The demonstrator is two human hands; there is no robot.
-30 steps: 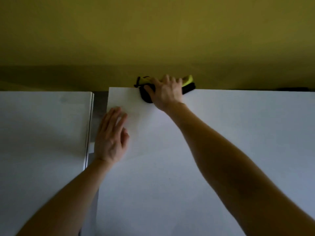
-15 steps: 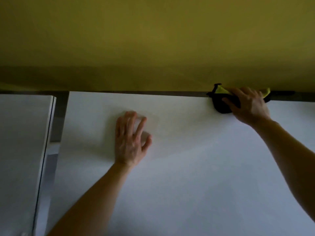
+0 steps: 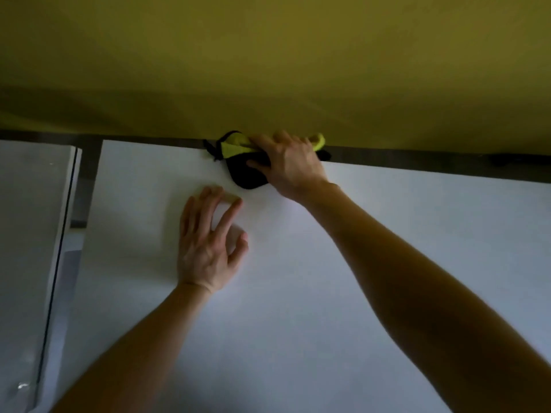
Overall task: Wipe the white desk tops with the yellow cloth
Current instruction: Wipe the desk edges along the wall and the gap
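The person's right hand (image 3: pixel 290 165) reaches to the far edge of a smooth, matt white worktop (image 3: pixel 328 308). Its fingers are curled over a bunched, soft yellow cloth (image 3: pixel 235 146), and the thumb lies on a rounded black part of the cloth that rests on the worktop. The cloth sits right on that far edge, towards the far left corner, with one yellow end poking out past the fingers.

The left hand (image 3: pixel 205 248) lies palm down on the same worktop, just nearer than the cloth and apart from it. Its fingers are straight and spread, holding nothing.

A second white worktop (image 3: pixel 29 219) stands to the left, apart from the first across a narrow dark gap (image 3: pixel 86 162). A plain olive-yellow wall (image 3: pixel 268 55) rises behind both far edges.
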